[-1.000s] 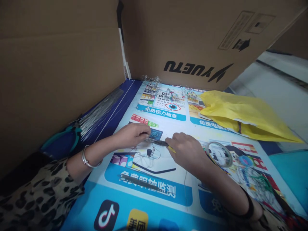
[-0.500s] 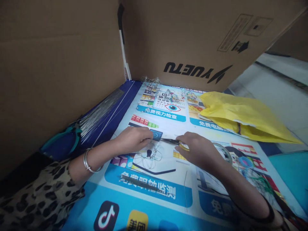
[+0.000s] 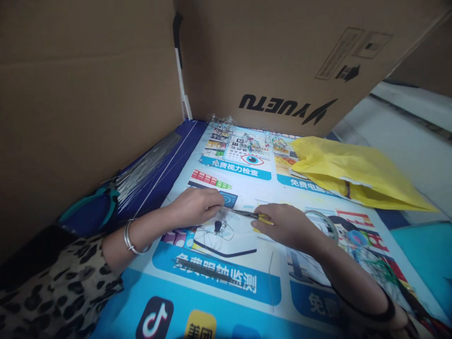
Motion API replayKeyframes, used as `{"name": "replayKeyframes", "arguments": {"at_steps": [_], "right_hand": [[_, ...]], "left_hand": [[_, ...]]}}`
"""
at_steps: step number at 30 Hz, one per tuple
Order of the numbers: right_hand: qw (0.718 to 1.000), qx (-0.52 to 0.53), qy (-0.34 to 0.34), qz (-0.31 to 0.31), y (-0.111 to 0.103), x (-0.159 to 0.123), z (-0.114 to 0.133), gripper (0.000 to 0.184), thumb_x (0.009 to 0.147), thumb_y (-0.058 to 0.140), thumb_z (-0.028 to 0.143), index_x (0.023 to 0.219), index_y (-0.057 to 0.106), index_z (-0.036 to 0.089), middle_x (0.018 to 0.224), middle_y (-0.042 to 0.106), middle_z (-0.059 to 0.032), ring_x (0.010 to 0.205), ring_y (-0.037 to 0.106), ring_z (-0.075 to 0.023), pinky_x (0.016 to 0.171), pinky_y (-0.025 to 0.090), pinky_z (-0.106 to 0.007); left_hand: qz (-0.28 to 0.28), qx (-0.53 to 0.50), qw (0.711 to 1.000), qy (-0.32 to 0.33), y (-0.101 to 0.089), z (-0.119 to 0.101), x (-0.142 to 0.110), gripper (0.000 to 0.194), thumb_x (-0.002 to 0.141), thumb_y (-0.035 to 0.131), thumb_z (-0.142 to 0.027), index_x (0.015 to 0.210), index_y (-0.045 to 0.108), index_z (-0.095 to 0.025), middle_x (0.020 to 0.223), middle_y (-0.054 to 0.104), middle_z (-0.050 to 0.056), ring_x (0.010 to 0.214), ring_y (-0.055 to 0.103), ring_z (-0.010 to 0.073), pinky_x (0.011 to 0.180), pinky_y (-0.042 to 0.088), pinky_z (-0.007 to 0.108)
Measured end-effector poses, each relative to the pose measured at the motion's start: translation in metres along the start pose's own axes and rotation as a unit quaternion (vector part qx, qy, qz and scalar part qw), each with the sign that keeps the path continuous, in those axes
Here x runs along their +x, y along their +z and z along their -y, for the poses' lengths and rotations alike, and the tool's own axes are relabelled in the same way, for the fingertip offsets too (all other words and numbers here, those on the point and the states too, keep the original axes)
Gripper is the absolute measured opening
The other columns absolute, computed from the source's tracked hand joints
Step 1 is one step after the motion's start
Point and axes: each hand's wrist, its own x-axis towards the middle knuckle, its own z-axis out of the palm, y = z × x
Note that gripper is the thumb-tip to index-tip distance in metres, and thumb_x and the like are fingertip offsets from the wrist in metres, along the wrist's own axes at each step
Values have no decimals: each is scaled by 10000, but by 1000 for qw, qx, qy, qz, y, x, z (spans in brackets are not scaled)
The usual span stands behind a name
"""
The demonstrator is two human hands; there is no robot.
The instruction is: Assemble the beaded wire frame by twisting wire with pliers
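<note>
My left hand [image 3: 197, 206] is closed in a pinch on a piece of thin wirework [image 3: 223, 230], whose fine loops hang below the fingers over the printed sheet. My right hand [image 3: 282, 223] is wrapped round the yellow handles of a pair of pliers [image 3: 245, 214]. The slim dark jaws point left, with their tips close to my left fingertips. Whether the jaws grip the wire cannot be made out.
A bundle of straight thin wires [image 3: 148, 165] lies at the left, beside teal-handled pliers [image 3: 93, 207]. Tangled wire pieces [image 3: 222, 123] lie at the back. A yellow bag [image 3: 353, 165] and a tape roll [image 3: 323, 223] are at the right. Cardboard walls [image 3: 275, 56] stand behind.
My right hand and the pliers have moved slightly down and left, bringing the jaws nearer the wire. My left hand has stayed almost still, holding the wirework.
</note>
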Motion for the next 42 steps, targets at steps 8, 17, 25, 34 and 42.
{"name": "replayKeyframes", "arguments": {"at_steps": [8, 17, 25, 34, 42], "right_hand": [[1000, 19, -1, -5, 2, 0, 2, 235, 823, 459, 390, 918, 652, 294, 896, 697, 14, 806, 619, -198, 639, 375, -278], [1000, 24, -7, -10, 0, 0, 5, 257, 831, 445, 404, 929, 654, 290, 909, 696, 13, 821, 623, -197, 654, 390, -277], [998, 36, -23, -37, 1, -2, 6, 240, 828, 463, 387, 913, 658, 276, 887, 696, 12, 795, 621, -176, 642, 390, -263], [997, 44, -23, -51, 1, -2, 5, 239, 828, 471, 389, 926, 662, 284, 911, 698, 21, 814, 626, -183, 654, 402, -270], [999, 33, 8, -39, 3, 3, -1, 273, 828, 462, 408, 964, 660, 278, 996, 689, -7, 891, 622, -205, 717, 427, -290]], "left_hand": [[-4, -19, 1000, 1, 1, 0, 0, 140, 853, 446, -176, 802, 577, -180, 774, 594, -12, 695, 554, 107, 597, 356, 202], [-9, -25, 1000, 8, 2, 0, 0, 132, 845, 462, -173, 801, 586, -184, 774, 606, -12, 679, 543, 100, 586, 343, 186], [-10, -40, 999, 22, 4, 1, 1, 133, 842, 466, -172, 799, 591, -182, 776, 600, -12, 694, 549, 100, 593, 350, 183], [-12, -63, 997, 37, 2, 1, -1, 152, 844, 471, -182, 766, 601, -177, 735, 586, -10, 663, 540, 94, 591, 346, 182], [3, -135, 990, 35, -1, 7, 0, 137, 856, 466, -169, 830, 601, -169, 783, 608, 0, 700, 545, 101, 626, 376, 188]]}}
